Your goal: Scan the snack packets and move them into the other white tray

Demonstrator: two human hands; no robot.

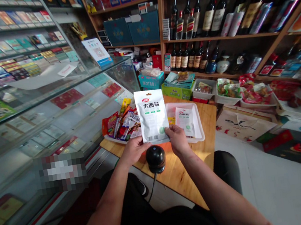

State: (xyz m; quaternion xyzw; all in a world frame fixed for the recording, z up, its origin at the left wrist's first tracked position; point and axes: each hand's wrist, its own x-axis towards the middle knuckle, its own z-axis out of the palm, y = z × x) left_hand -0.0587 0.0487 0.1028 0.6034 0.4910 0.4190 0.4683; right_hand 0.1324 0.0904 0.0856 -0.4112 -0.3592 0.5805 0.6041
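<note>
I hold a white snack packet (151,114) with red and black characters upright in front of me, over a small wooden table (182,168). My left hand (133,149) pinches its lower left corner and my right hand (177,139) pinches its lower right corner. Just below the packet a round black device (155,159) with a cable sits on the table. Behind the packet lies a white tray (197,126) holding another white packet (185,121). A pile of colourful snack packets (119,125) lies to the left of it.
A glass display counter (40,118) with flat boxes runs along the left. Wooden shelves (221,38) with wine bottles and boxes stand behind. White trays of snacks (231,90) and printed bags (241,124) lie to the right on the pale floor.
</note>
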